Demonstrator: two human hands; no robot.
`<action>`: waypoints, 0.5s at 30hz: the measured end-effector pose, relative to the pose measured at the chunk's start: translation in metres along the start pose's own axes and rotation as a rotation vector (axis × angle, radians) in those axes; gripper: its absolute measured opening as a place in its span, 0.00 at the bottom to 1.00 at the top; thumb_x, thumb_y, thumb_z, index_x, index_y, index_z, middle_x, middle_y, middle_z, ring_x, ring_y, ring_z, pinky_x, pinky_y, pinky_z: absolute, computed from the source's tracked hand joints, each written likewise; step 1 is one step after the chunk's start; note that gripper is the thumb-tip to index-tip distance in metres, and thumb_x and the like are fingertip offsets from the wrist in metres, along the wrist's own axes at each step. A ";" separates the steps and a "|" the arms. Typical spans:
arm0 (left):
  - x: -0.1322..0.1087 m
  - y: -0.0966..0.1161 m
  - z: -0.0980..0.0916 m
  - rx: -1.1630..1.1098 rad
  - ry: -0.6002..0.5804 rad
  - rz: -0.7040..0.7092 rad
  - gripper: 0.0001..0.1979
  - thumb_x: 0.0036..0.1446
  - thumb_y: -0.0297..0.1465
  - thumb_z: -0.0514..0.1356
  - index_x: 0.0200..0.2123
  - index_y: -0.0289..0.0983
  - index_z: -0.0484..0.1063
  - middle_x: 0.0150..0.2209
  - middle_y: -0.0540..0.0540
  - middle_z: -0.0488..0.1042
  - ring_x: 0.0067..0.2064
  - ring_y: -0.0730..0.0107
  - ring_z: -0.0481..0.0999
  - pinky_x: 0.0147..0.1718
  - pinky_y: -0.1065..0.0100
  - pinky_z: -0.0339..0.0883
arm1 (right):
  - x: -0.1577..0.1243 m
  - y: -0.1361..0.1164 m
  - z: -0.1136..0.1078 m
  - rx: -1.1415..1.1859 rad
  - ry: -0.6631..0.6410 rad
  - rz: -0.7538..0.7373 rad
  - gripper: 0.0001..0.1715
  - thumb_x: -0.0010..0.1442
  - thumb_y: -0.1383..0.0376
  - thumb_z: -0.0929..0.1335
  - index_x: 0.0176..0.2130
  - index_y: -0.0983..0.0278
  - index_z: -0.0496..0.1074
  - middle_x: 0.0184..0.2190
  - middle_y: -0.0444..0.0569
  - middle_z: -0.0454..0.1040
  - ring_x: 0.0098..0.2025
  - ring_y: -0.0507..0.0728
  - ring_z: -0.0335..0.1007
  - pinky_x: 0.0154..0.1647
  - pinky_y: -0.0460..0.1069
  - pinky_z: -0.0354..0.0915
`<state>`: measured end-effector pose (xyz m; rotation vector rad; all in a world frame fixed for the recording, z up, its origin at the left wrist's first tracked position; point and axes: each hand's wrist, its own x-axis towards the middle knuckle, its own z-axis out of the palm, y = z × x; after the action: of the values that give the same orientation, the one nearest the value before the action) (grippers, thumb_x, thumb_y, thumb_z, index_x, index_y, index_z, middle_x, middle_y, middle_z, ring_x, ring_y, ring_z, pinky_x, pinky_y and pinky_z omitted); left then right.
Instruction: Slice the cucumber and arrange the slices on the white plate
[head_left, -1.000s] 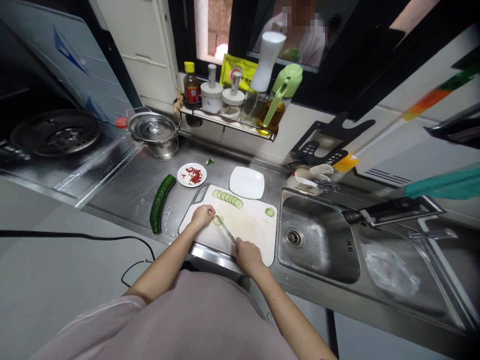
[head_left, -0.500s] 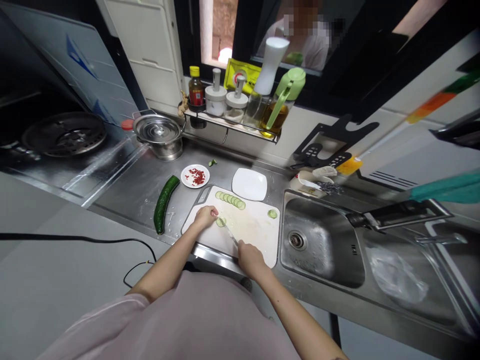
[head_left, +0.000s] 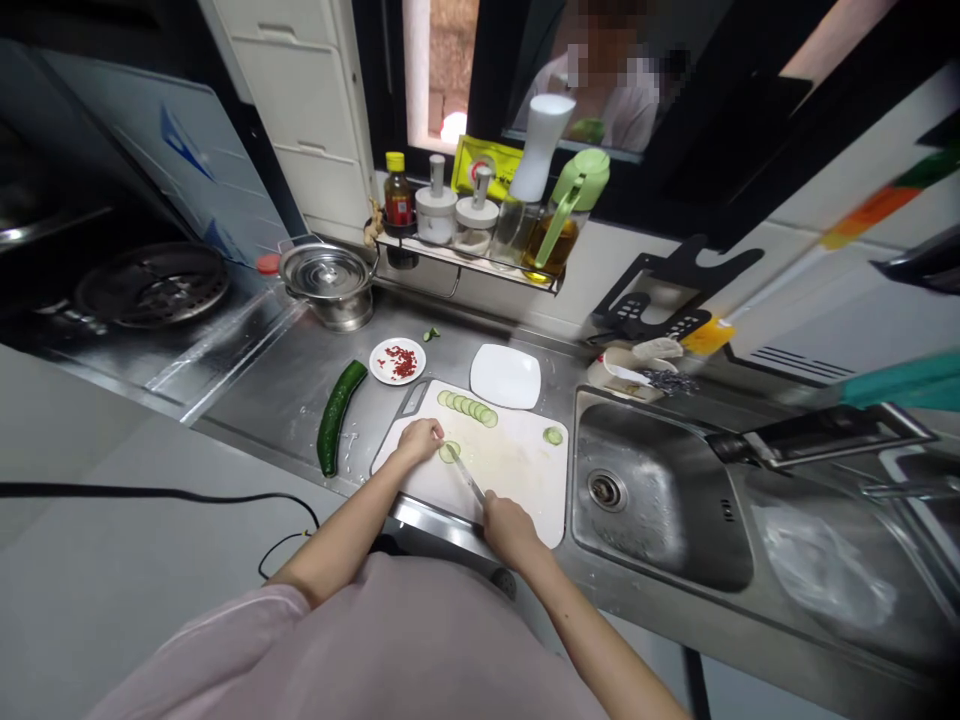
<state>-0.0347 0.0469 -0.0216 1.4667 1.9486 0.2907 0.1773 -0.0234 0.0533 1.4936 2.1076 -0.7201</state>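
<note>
Cucumber slice point(head_left: 450, 453) lies flat on the white cutting board point(head_left: 517, 480), just to the right of the fingertips of the left hand point(head_left: 418, 440) and slightly nearer the person. The left fingers are curled inward, thumb drawn toward the index finger; at this scale I cannot tell whether they pinch the slice's edge or merely sit beside it. The right hand point(head_left: 511, 530) has its fingers wrapped around the handle of a knife point(head_left: 470, 482), whose blade points away and to the left, the tip overlapping the slice in view. The slice is thus beyond the right fingers, at the far end of the blade.

Farther up the board, a row of overlapping cucumber rounds point(head_left: 467, 408) runs near the far edge. A small pile of rounds point(head_left: 553, 436) lies toward the right edge, apart from both hands. Just beyond the board is a square white plate point(head_left: 505, 376); to its left, a round white plate point(head_left: 374, 363) carries chopped red pieces point(head_left: 403, 362). A long dark-green cucumber point(head_left: 339, 418) rests on the steel tabletop point(head_left: 247, 395) to the left of the board, and a steel sink point(head_left: 660, 540) is set just beside its right edge.
</note>
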 end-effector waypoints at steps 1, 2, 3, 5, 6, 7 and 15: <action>0.001 0.001 0.000 0.007 -0.005 -0.003 0.07 0.49 0.31 0.65 0.34 0.40 0.76 0.35 0.50 0.78 0.36 0.70 0.74 0.33 0.72 0.60 | 0.000 -0.001 0.000 0.005 0.002 0.001 0.17 0.61 0.73 0.59 0.48 0.69 0.67 0.40 0.61 0.76 0.44 0.62 0.74 0.36 0.49 0.60; 0.002 0.001 -0.001 0.015 -0.007 -0.005 0.07 0.49 0.31 0.65 0.34 0.40 0.76 0.34 0.49 0.78 0.36 0.70 0.74 0.33 0.72 0.60 | 0.001 -0.001 -0.001 0.009 0.003 0.003 0.17 0.62 0.73 0.58 0.48 0.69 0.67 0.40 0.62 0.76 0.44 0.62 0.74 0.36 0.49 0.60; 0.003 0.001 -0.001 0.023 -0.007 -0.008 0.07 0.48 0.31 0.65 0.34 0.40 0.76 0.34 0.49 0.78 0.36 0.69 0.74 0.33 0.72 0.61 | 0.001 -0.002 -0.001 0.012 0.002 0.006 0.17 0.62 0.73 0.58 0.49 0.69 0.67 0.40 0.62 0.76 0.45 0.63 0.74 0.36 0.49 0.59; 0.005 0.002 -0.001 0.038 -0.006 -0.015 0.07 0.48 0.31 0.65 0.33 0.40 0.76 0.34 0.49 0.78 0.35 0.69 0.74 0.33 0.72 0.61 | 0.002 -0.003 -0.002 0.016 -0.004 0.010 0.17 0.62 0.73 0.59 0.49 0.69 0.67 0.41 0.62 0.76 0.45 0.63 0.74 0.37 0.50 0.59; 0.006 0.002 -0.001 0.042 -0.008 -0.018 0.07 0.48 0.31 0.65 0.33 0.40 0.76 0.34 0.49 0.78 0.35 0.69 0.74 0.33 0.72 0.61 | 0.002 -0.003 -0.003 0.019 -0.005 0.012 0.16 0.62 0.73 0.59 0.49 0.68 0.66 0.41 0.62 0.76 0.45 0.63 0.74 0.37 0.50 0.59; 0.006 0.002 -0.001 0.044 -0.011 -0.020 0.07 0.47 0.31 0.65 0.33 0.40 0.76 0.33 0.49 0.78 0.36 0.69 0.74 0.34 0.72 0.61 | 0.002 -0.003 -0.003 0.021 -0.007 0.015 0.16 0.62 0.73 0.59 0.49 0.68 0.67 0.41 0.62 0.76 0.45 0.62 0.74 0.37 0.50 0.59; 0.006 0.002 -0.003 0.036 -0.024 -0.028 0.07 0.48 0.31 0.65 0.33 0.41 0.77 0.34 0.49 0.78 0.36 0.68 0.74 0.34 0.71 0.62 | 0.003 -0.001 -0.002 0.030 -0.018 0.011 0.17 0.63 0.73 0.58 0.49 0.68 0.67 0.41 0.61 0.76 0.45 0.62 0.74 0.36 0.49 0.59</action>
<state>-0.0359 0.0539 -0.0204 1.4571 1.9628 0.2256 0.1749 -0.0202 0.0534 1.5074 2.0827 -0.7612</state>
